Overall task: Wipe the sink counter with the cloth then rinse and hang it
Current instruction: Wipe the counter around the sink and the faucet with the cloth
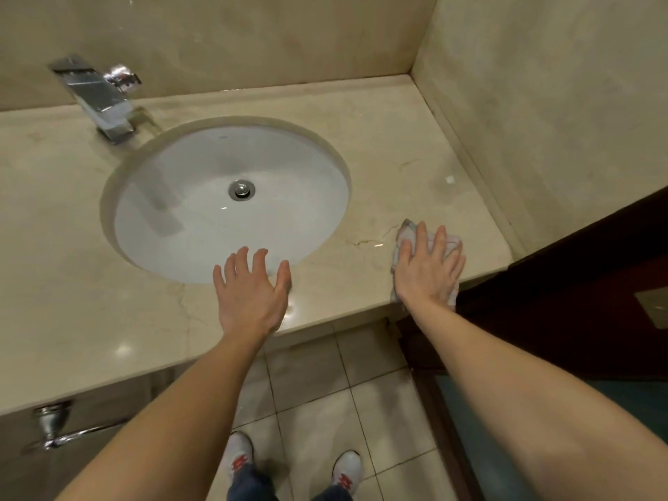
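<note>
Step in hand: we judge this to be the wiping stage. Rinsing and hanging are not yet done.
Task's thing: a small pale cloth with faint reddish check lines (407, 230), crumpled into a pad. It lies on the beige marble worktop (397, 139) near the front right corner, its near end at the front edge.
Grip, right hand (428, 273): flat, fingers straight and spread, palm pressing the cloth, nothing clasped.
Grip, left hand (251, 294): fingers spread and empty, over the front edge beside the white oval sink basin (289, 168). We cannot tell whether it touches the worktop.
Key relation: the cloth lies directly beneath the right hand, its long axis running front to back along the fingers. The rest of the worktop extends back and left of it.
Nearer hand: the right; the left is well apart.
Cloth condition: its corners show beyond the fingertips and wrist. We cannot tell whether it is wet.
</note>
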